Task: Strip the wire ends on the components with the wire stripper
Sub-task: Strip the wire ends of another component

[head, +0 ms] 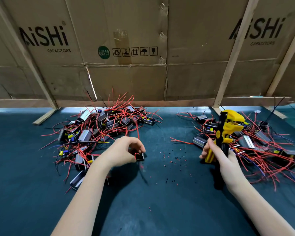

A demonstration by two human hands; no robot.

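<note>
Two piles flank the work: left hand [126, 150] pinches a fresh component [140, 156], right hand [216, 155] grips the wire stripper [226, 132] upright. Next, I judge, its red wire [138, 133] must meet the stripper's head.

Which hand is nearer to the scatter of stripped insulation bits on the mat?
Left, narrowly. The left hand, gripping a component, sits just left of the insulation bits. The right hand, holding the wire stripper, is a little farther off to their right.

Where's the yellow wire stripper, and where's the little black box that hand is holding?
wire stripper [232, 124], head view, on its yellow head.
black component [140, 156], head view, on its front face below the left hand's fingers.
</note>
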